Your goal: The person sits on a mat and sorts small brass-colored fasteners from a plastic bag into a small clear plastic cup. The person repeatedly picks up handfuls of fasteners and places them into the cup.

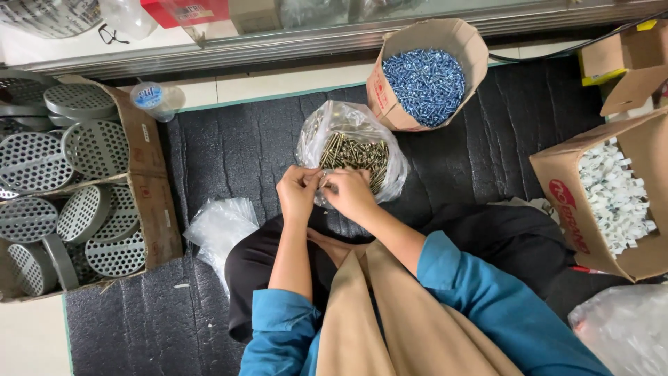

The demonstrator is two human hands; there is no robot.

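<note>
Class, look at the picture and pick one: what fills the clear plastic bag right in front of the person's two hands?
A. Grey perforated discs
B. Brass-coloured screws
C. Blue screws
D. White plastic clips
B. The clear plastic bag beyond the left hand and right hand holds brass-coloured screws; the blue screws sit in a separate cardboard box further away.

The person is wearing a teal long-sleeved top with sleeves pushed up to the elbows, a tan apron or scarf hanging down the front, and black trousers.
</note>
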